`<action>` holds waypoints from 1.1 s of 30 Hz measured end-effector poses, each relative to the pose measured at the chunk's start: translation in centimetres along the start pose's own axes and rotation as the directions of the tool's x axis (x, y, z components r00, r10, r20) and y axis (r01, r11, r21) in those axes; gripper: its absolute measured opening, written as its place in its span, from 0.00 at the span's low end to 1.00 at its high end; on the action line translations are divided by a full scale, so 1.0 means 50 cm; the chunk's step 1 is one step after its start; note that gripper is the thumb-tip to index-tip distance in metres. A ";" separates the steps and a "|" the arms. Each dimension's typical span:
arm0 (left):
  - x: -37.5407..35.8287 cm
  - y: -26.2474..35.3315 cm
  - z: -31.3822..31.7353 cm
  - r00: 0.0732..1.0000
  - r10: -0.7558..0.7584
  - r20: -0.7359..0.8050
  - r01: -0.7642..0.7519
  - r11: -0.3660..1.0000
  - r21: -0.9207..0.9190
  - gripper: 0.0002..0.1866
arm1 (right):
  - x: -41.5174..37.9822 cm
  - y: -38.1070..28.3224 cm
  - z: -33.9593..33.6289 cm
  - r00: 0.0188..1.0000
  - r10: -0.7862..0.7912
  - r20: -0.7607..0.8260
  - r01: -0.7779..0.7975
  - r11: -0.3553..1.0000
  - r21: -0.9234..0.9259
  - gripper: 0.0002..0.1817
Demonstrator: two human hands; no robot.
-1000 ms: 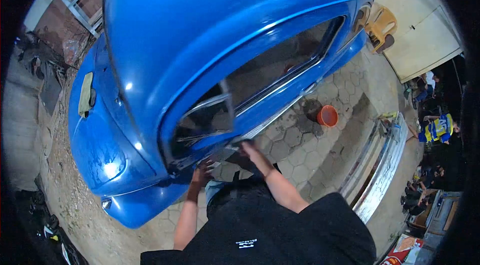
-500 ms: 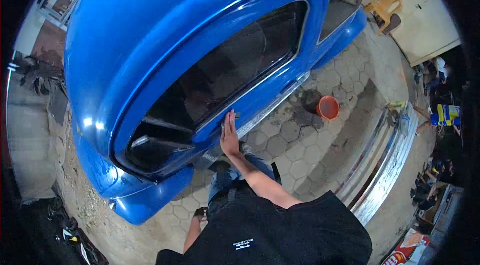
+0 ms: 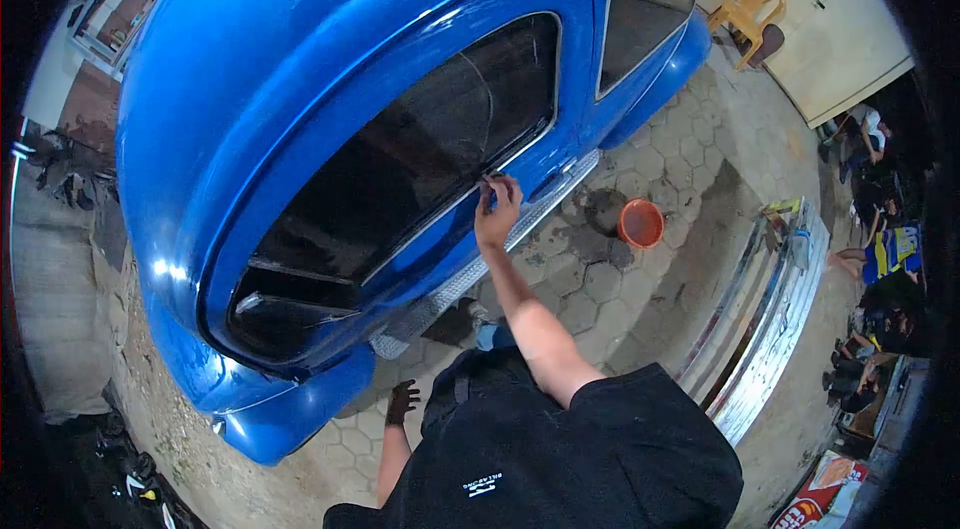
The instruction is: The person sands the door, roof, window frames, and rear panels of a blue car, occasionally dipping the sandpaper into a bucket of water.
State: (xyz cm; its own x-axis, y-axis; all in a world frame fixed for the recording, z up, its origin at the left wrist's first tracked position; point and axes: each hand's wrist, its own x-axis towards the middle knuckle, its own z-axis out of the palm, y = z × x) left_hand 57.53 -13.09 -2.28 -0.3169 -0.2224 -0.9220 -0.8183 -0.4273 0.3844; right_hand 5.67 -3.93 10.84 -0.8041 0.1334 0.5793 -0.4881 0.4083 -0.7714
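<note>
right hand (image 3: 497,212) pinching fingers together on the window trim (image 3: 470,191) at the blue car door's (image 3: 455,229) sill; left hand (image 3: 402,400) hanging low, fingers apart, holding nothing; orange bucket (image 3: 640,223) sitting on the paving, contents unclear

glossy blue painted metal car (image 3: 300,59), dark smooth window glass (image 3: 420,149)

around me the floor (image 3: 620,299) is grey hexagon paving, with an orange bucket (image 3: 640,222), a yellow plastic chair (image 3: 745,1) near the pale wall (image 3: 840,19)
</note>
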 end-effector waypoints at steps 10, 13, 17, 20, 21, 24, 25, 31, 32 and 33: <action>0.126 -0.134 0.298 0.945 0.283 -0.164 -0.326 0.842 -0.430 0.23 | 0.213 0.205 -0.108 0.927 -0.213 0.310 0.270 0.951 -0.153 0.11; 0.041 -0.158 0.429 0.986 -0.158 -0.042 0.146 0.965 -0.216 0.22 | 0.241 0.221 -0.137 0.861 -0.310 0.404 0.365 0.929 -0.065 0.18; -0.025 -0.229 0.522 0.972 -0.233 -0.021 0.228 0.963 -0.147 0.24 | 0.429 0.071 -0.180 0.901 -0.382 0.207 0.417 0.893 -0.170 0.16; -0.023 -0.216 0.572 0.964 -0.258 -0.056 0.246 0.954 -0.172 0.25 | 0.587 -0.031 -0.173 0.878 -0.467 -0.109 0.478 0.866 0.146 0.13; -0.020 -0.203 0.585 0.963 -0.259 -0.074 0.242 0.953 -0.182 0.25 | 0.638 -0.077 -0.178 0.856 -0.484 -0.182 0.510 0.849 0.140 0.11; 0.007 -0.140 0.615 0.964 -0.230 -0.136 0.203 0.961 -0.187 0.26 | 0.734 -0.136 -0.170 0.893 -0.349 -0.285 0.417 0.880 0.227 0.13; 0.030 -0.107 0.619 0.969 -0.194 -0.154 0.165 0.969 -0.187 0.26 | 0.753 -0.132 -0.160 0.870 -0.455 -0.189 0.490 0.836 0.247 0.14; 0.161 0.252 0.658 0.946 0.151 -0.286 -0.228 0.938 -0.262 0.30 | 0.704 -0.020 -0.160 0.701 -0.677 0.226 0.615 0.734 0.289 0.22; 0.172 0.300 0.665 0.930 0.183 -0.319 -0.282 0.912 -0.299 0.30 | 0.701 -0.001 -0.158 0.676 -0.679 0.285 0.626 0.734 0.264 0.24; 0.189 0.338 0.670 0.911 0.215 -0.352 -0.336 0.882 -0.331 0.30 | 0.699 0.013 -0.144 0.635 -0.699 0.329 0.664 0.711 0.230 0.25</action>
State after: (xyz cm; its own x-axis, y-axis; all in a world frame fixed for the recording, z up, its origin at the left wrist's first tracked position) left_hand 24.61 6.94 -6.07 -0.2959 -0.6032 -0.7407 -0.4562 -0.5920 0.6643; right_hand -20.30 7.48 32.47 -0.2807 -0.4981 0.8204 -0.9594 0.1715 -0.2241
